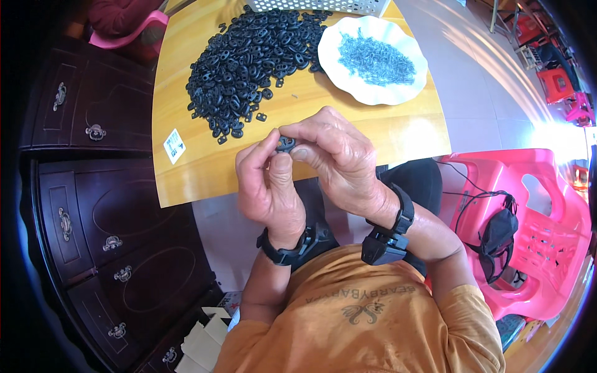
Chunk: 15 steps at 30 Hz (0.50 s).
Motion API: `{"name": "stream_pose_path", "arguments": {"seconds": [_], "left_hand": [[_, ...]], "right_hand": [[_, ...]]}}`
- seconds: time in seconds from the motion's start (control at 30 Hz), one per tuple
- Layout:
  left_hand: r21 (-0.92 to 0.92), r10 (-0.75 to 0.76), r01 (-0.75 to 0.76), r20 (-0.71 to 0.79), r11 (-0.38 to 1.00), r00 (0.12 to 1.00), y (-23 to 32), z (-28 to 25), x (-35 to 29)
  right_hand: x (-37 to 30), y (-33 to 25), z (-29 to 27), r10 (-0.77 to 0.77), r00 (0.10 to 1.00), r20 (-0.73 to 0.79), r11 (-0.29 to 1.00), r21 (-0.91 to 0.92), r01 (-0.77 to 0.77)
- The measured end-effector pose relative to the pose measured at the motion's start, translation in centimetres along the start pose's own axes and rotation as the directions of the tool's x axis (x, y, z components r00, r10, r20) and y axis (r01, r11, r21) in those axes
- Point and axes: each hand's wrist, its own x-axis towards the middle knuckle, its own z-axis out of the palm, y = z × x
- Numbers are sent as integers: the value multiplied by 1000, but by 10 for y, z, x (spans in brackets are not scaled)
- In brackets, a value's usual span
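Observation:
Between the fingertips of both hands, above the table's near edge, is a small black plastic cord lock (285,143) with holes in it. My left hand (268,183) pinches it from the left with thumb and index finger. From the right, my right hand (341,155) grips it with the thumb below and the index finger over the top; whether a spring is in those fingers I cannot make out. Beyond them a large heap of similar black cord locks (249,62) covers the table's left and middle. A white scalloped plate (336,74) with many tiny metal springs (376,59) stands to its right.
The yellow wooden table (217,168) bears a white perforated basket (323,6) at its far edge. Dark wooden drawers (118,230) stand at left. On the right, a pink plastic chair (547,230) holds a black face mask (499,233) and a cable. Another person's sleeve (121,15) shows far left.

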Motion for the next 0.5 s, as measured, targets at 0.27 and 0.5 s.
{"name": "stream_pose_path", "arguments": {"seconds": [0.27, 0.5], "left_hand": [[-51, 41, -45, -90, 998, 995, -4, 10, -2], [9, 74, -74, -55, 997, 996, 0, 5, 0]], "right_hand": [[-5, -4, 9, 55, 995, -86, 996, 78, -48], [-4, -10, 6, 84, 996, -37, 995, 53, -82]]}}
